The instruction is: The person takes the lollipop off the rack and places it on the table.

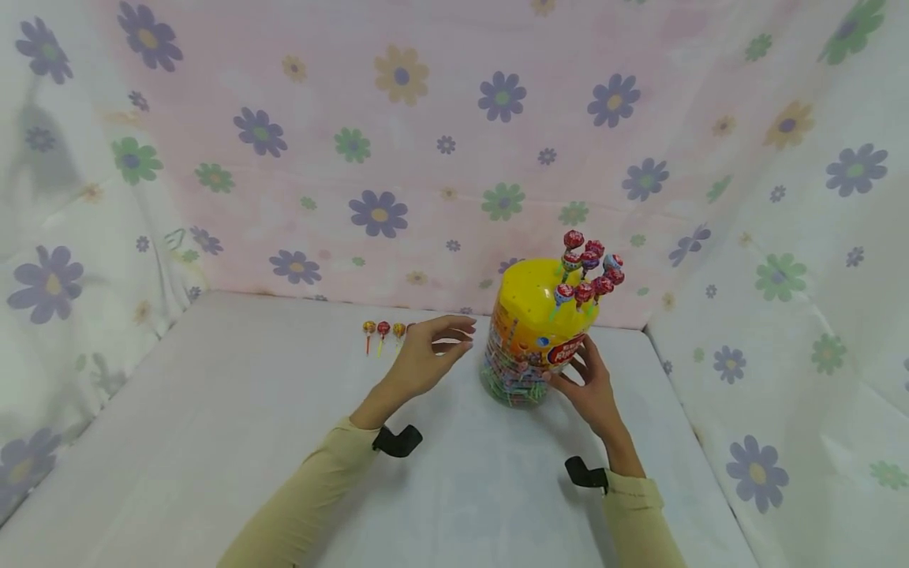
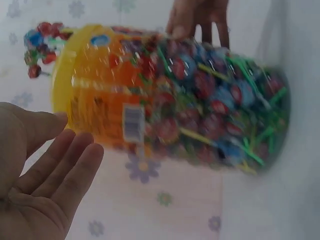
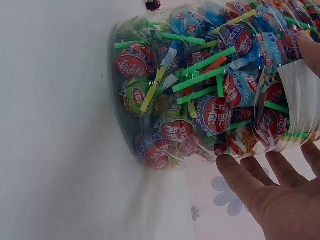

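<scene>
A clear plastic jar (image 1: 525, 367) full of wrapped lollipops stands on the table, right of centre, under a yellow lid (image 1: 529, 288). Several lollipops (image 1: 584, 272) stick up from the lid's right side. My right hand (image 1: 592, 394) holds the jar's right side, thumb toward the front and fingers spread around the wall; the right wrist view shows its fingers (image 3: 240, 177) along the lower jar. To the left of the jar is my left hand (image 1: 422, 359), holding nothing, fingers loosely bent toward it. Its fingertips (image 2: 92, 150) overlap the lid edge in the left wrist view.
A short row of lollipops (image 1: 383, 328) lies on the white table (image 1: 234, 426) behind my left hand, which partly covers the row. Flower-patterned cloth (image 1: 440, 173) encloses the back and both sides of the table.
</scene>
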A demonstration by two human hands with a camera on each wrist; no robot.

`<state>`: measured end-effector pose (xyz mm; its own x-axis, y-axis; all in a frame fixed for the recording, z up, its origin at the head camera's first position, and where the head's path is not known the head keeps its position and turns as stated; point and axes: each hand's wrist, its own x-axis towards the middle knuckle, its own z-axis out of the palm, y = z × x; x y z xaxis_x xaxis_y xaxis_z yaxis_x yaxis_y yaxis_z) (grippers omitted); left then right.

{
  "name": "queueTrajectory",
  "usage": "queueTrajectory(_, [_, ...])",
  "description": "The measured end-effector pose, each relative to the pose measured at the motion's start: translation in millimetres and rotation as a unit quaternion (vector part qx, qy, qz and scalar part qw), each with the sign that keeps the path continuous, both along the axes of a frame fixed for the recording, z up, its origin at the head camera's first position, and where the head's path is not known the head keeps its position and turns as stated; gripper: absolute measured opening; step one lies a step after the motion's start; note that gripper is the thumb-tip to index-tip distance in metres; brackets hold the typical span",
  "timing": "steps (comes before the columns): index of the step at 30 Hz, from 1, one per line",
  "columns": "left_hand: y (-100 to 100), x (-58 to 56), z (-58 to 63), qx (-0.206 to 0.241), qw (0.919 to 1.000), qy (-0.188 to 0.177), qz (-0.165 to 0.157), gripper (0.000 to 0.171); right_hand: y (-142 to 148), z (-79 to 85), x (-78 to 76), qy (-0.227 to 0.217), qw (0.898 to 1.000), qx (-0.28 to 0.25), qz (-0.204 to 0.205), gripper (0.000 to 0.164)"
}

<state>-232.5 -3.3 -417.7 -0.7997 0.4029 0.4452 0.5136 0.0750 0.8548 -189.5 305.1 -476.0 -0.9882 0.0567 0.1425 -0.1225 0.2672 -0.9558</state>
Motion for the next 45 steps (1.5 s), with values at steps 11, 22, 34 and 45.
queueTrajectory(11, [54.9,-1.4,45.8,0.067,0.9956,0.043,-0.051,0.033,-3.0,0.4,-0.4,0.006,1.0,-0.003,0.008,0.093])
queueTrajectory(22, [86.0,9.6,65.1,0.111,0.9897,0.017,-0.089,0.043,-3.9,-11.0,3.1,0.021,1.0,-0.01,0.016,0.093])
queueTrajectory(34, [106.0,11.8,54.1,0.127,0.9873,0.088,-0.036,0.037,-15.8,8.7,11.1,-0.004,1.0,-0.007,-0.001,0.094])
queueTrajectory(45, [115.6,7.3,62.2,0.151,0.9838,0.095,-0.016,0.03,-2.8,-6.7,0.1,0.007,1.0,0.005,-0.021,0.093])
